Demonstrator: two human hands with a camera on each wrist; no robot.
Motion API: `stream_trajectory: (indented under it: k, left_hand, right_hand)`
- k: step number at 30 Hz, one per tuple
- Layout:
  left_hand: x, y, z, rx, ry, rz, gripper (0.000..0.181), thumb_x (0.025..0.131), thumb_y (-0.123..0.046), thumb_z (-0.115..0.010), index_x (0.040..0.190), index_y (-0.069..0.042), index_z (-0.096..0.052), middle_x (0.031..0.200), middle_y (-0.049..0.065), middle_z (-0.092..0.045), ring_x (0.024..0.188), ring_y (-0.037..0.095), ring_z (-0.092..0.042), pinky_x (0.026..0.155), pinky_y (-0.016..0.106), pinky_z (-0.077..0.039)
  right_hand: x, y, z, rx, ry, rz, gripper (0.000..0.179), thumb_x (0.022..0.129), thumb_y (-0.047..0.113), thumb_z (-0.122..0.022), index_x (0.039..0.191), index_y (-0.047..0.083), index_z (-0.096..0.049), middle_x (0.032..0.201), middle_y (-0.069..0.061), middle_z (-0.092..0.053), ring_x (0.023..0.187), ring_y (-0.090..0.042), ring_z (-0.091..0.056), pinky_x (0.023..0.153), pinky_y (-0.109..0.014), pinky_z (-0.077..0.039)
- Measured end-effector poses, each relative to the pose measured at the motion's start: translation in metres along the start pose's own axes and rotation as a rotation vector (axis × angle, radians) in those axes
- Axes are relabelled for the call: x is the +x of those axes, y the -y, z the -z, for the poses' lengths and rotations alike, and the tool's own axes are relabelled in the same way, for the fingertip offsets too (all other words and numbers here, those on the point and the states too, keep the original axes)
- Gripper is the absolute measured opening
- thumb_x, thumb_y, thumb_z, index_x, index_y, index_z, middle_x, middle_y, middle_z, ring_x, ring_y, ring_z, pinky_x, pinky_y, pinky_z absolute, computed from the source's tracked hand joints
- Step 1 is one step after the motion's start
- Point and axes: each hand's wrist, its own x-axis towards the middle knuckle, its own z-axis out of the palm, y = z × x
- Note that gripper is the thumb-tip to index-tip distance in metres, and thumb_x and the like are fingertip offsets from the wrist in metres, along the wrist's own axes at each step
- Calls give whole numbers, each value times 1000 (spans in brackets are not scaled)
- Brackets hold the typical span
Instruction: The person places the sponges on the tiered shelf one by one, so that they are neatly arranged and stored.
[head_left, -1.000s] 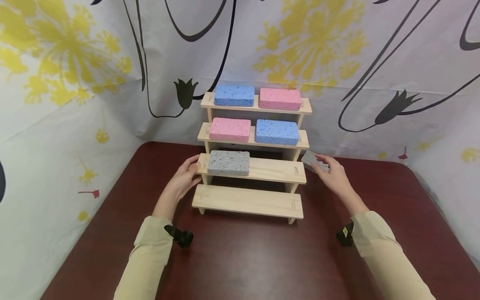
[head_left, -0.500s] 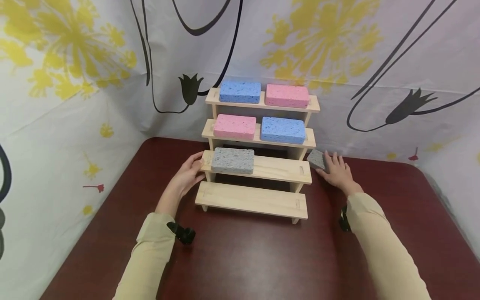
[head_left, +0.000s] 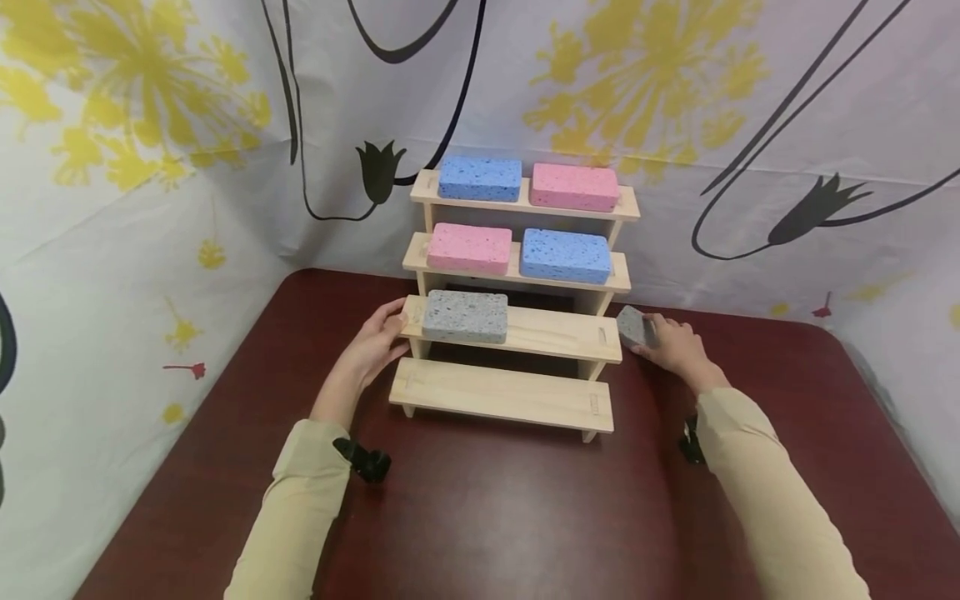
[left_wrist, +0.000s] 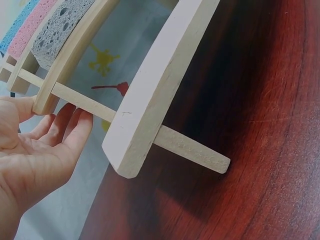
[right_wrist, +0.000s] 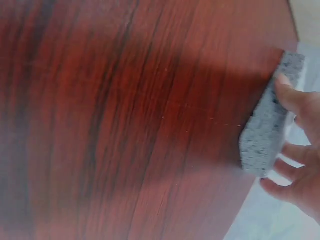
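A stepped wooden display rack [head_left: 502,396] stands on the table. My left hand [head_left: 375,343] holds the left end of its second step from the bottom; in the left wrist view the thumb lies at the board's end and the fingers [left_wrist: 75,132] curl beneath. On that step rests a grey sponge [head_left: 465,317]. To the right of the rack, my right hand [head_left: 675,343] grips another grey sponge [head_left: 633,325]. The right wrist view shows this grey sponge [right_wrist: 265,127] between thumb and fingers, its lower edge right at the tabletop.
Above, the rack bears a pink sponge [head_left: 469,247] beside a blue sponge [head_left: 566,254], then a blue sponge [head_left: 480,177] beside a pink sponge [head_left: 574,185] on the top step. A patterned cloth [head_left: 480,83] hangs behind the dark red table [head_left: 517,517].
My right hand has moved slightly right and its fingers, spread over the grey sponge half a second ago, now close round it. The left hand stays at the rack. The head view has shifted slightly.
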Motion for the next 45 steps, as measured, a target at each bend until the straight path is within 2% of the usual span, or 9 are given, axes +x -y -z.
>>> stream_trajectory:
  k: [6, 10, 13, 17, 22, 25, 30, 38, 45]
  left_hand:
    - [-1, -1, -1, -10, -5, -1, 48, 101, -21, -31, 147, -20, -15, 146, 14, -23, 135, 25, -28, 113, 43, -24]
    - [-1, -1, -1, -10, -4, -6, 48, 101, -20, -30, 147, -19, -16, 146, 15, -23, 135, 25, -27, 113, 44, -24]
    - [0, 0, -1, -9, -6, -6, 48, 101, -21, -30, 147, -19, -16, 145, 15, -24, 135, 24, -28, 113, 44, -23]
    - [0, 0, -1, -15, -10, -5, 48, 101, -21, -31, 147, -19, -16, 145, 15, -25, 135, 25, -28, 114, 44, -23]
    - [-1, 0, -1, -20, -10, -5, 49, 101, -20, -31, 147, -18, -15, 146, 15, -24, 135, 25, -28, 114, 44, -23]
    - [-1, 0, -1, -14, -12, -4, 49, 101, -21, -31, 147, -19, -15, 146, 15, -24, 135, 25, -28, 113, 44, -23]
    - [-1, 0, -1, -1, -9, 5, 49, 101, -21, -31, 147, -19, -15, 146, 14, -24, 135, 24, -28, 113, 44, -24]
    - [0, 0, -2, -6, -9, 2, 49, 101, -22, -31, 147, -19, -15, 147, 14, -21, 136, 24, -26, 114, 44, -23]
    - [0, 2, -2, -26, -9, 1, 49, 101, -20, -31, 147, -18, -15, 148, 14, -22, 135, 24, -27, 114, 44, -23]
  right_hand:
    - [-22, 2, 5, 17, 111, -10, 82, 85, 36, -61, 143, -3, -16, 128, -39, -33, 114, -54, -31, 86, -64, -34]
    - [-40, -2, 9, 12, 129, 4, 83, 85, 39, -61, 141, -6, -19, 126, -39, -33, 112, -54, -31, 81, -63, -36]
    - [-53, -5, 17, 48, 91, 25, 80, 84, 39, -62, 138, -8, -25, 122, -39, -35, 107, -52, -35, 76, -61, -38]
    - [-69, -3, 37, 140, -11, 90, 76, 83, 31, -65, 134, -11, -27, 118, -38, -36, 100, -49, -36, 71, -58, -38]
    - [-86, 6, 65, 205, -105, 217, 72, 80, 17, -67, 131, -14, -27, 120, -39, -34, 105, -50, -32, 80, -60, -33]
    - [-94, 15, 80, 227, -125, 274, 71, 79, 15, -68, 131, -12, -29, 121, -36, -35, 109, -49, -32, 83, -60, -31]
    - [-106, 38, 97, 244, -122, 324, 74, 78, 22, -71, 135, -5, -32, 124, -28, -40, 108, -38, -39, 83, -54, -37]
    - [-99, 87, 102, 247, -142, 472, 71, 78, 30, -72, 136, 5, -41, 126, -20, -50, 111, -31, -48, 88, -48, -42]
    - [-78, 123, 101, 124, -66, 489, 70, 79, 44, -67, 136, 9, -44, 134, -16, -48, 124, -32, -44, 97, -52, -40]
